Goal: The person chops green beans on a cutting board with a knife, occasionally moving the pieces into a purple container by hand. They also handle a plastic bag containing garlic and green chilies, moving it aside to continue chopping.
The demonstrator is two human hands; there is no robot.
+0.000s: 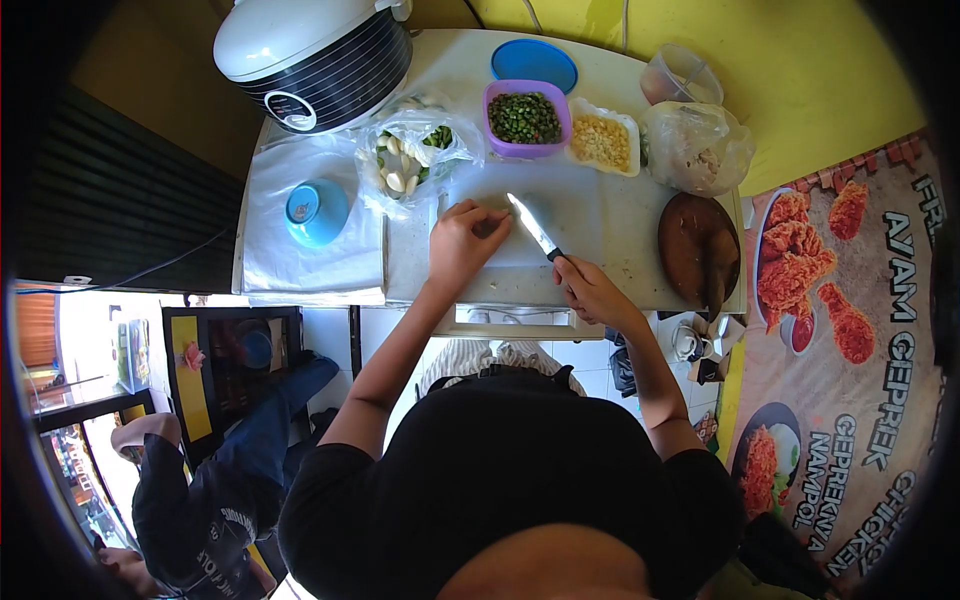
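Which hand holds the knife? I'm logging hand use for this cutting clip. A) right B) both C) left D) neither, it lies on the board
A: the right hand grips the handle of the knife, its blade angled up over the board, while the left hand presses down beside the blade.

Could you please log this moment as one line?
left hand: pressing on cutting board | right hand: holding knife | blade: beside left fingers

Rice cooker (318, 58), blue bowl (316, 211), purple tub of greens (526, 118)
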